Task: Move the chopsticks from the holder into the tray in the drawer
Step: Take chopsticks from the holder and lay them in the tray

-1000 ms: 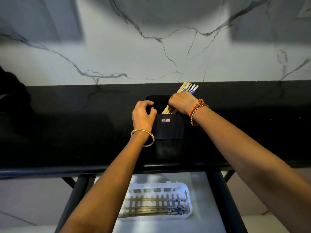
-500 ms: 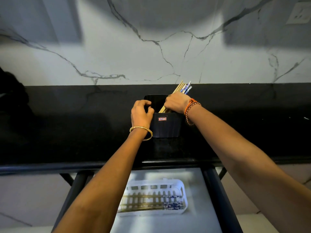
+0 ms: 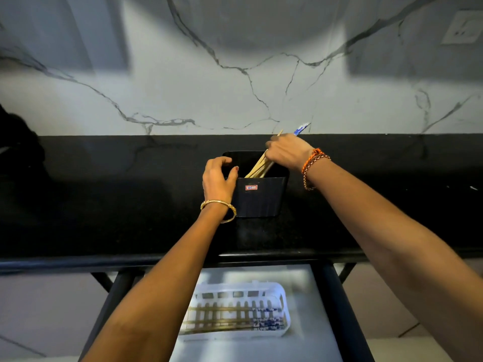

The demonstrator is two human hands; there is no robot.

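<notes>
Chopsticks (image 3: 258, 167): a bundle, lower ends in the black holder (image 3: 258, 199), tops slanting up to the right. Our right hand (image 3: 288, 151) is clenched round the bundle above the holder's rim; a blue-patterned end sticks out past the knuckles. Our left hand (image 3: 218, 180) grips the holder's left wall, thumb hooked over the rim, fingers curled outside. Holder stands on the worktop (image 3: 104, 205), midway along, well back from its front edge. Below, the open drawer (image 3: 326, 322) holds a white tray (image 3: 283, 307) with more chopsticks lying lengthwise. Against half a second ago, the right hand sits higher and the bundle is drawn further out; left hand unchanged.
</notes>
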